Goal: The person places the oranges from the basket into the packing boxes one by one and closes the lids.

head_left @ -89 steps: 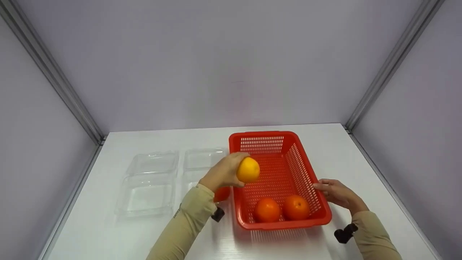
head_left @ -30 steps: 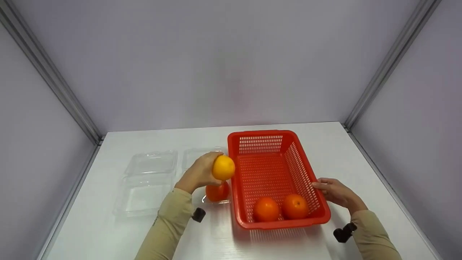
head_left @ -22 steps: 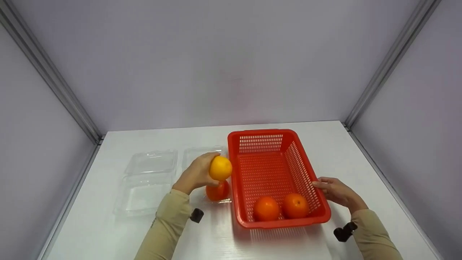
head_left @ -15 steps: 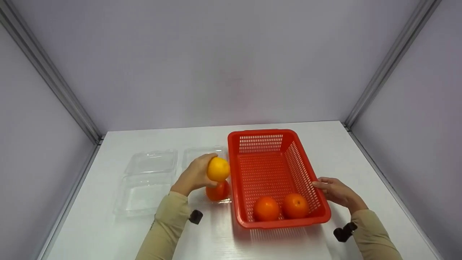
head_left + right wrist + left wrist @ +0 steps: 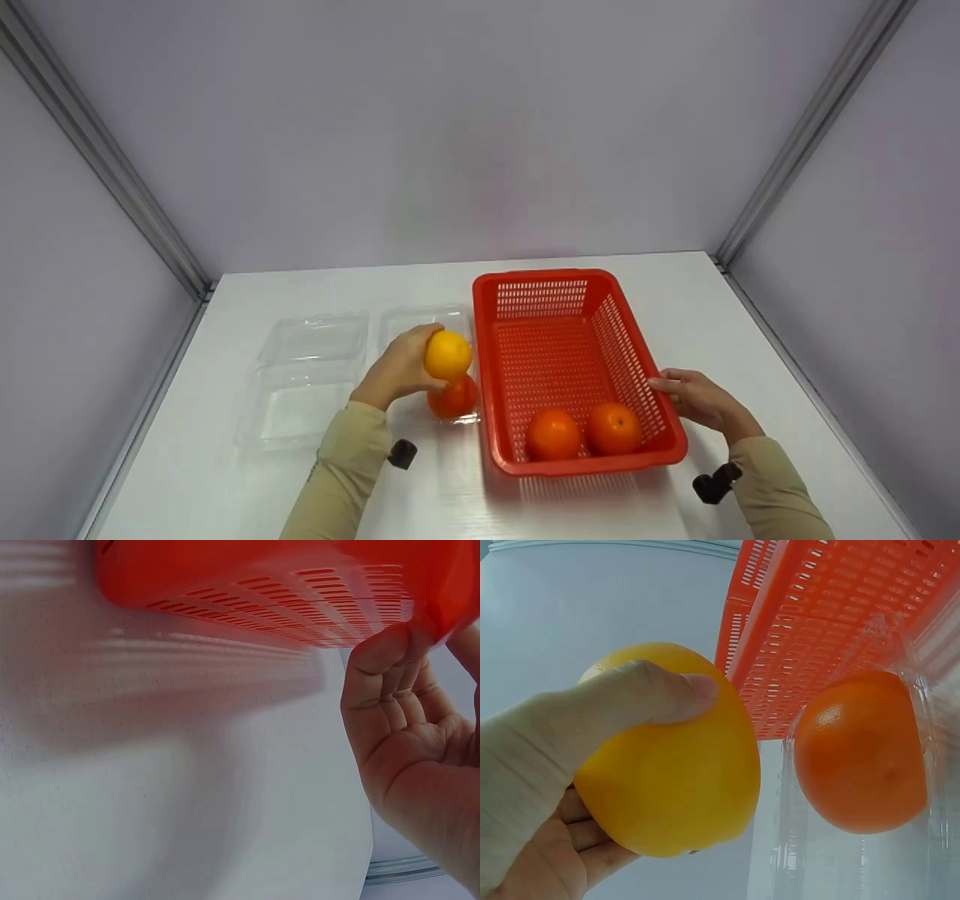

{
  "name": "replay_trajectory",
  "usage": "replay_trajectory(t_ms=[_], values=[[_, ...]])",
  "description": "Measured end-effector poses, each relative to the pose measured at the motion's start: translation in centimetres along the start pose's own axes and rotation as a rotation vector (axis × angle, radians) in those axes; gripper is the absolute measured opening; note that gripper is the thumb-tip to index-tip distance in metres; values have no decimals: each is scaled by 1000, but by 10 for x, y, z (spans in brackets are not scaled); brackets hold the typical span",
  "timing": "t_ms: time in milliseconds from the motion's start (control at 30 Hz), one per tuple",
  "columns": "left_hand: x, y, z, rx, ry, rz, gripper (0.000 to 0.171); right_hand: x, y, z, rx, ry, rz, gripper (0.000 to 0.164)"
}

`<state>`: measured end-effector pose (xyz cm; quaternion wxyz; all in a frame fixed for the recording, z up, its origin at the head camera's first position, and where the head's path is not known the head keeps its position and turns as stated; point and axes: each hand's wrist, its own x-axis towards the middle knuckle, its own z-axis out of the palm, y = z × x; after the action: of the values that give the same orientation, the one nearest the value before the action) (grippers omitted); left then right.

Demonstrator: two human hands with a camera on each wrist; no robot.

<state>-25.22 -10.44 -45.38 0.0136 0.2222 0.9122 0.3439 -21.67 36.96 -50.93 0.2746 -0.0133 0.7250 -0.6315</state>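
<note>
Lately the left hand [image 5: 401, 367] had travelled toward nine o'clock, taking the yellow fruit [image 5: 448, 356] from over the left part of the red basket [image 5: 555, 467] to just outside its left rim. By this moment the drift had slowed, and the fruit sat slightly lower than half a second before. For the work in hand, this seemed to mean that the trip out of the basket was done and only the letting go was not.

The yellow fruit appeared over the clear box [image 5: 409, 315], at twelve o'clock from the orange fruit [image 5: 454, 399] lying in that box's near half. A second clear box [image 5: 304, 412] stood at nine o'clock from it. Two more oranges, one at seven o'clock [image 5: 553, 433] and one at five [image 5: 613, 428], lay inside the basket, as before.

As for the grip, the left hand was spread about as wide as the yellow fruit, its thumb pressed across the peel and its fingers wrapped behind. The right hand [image 5: 701, 397] had stayed at the basket's three o'clock side, pinching the rim with thumb above and fingers curled beneath.
</note>
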Motion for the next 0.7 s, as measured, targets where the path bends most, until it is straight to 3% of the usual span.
replay_trajectory(t_ms=[267, 700], values=[[-1, -3, 0, -5, -14, -59, 80, 1, 2, 0, -6, -3, -1, 15], [-5, -11, -2, -38, 8, -58, 79, 1, 0, -1, -2, -14, -8, 12]])
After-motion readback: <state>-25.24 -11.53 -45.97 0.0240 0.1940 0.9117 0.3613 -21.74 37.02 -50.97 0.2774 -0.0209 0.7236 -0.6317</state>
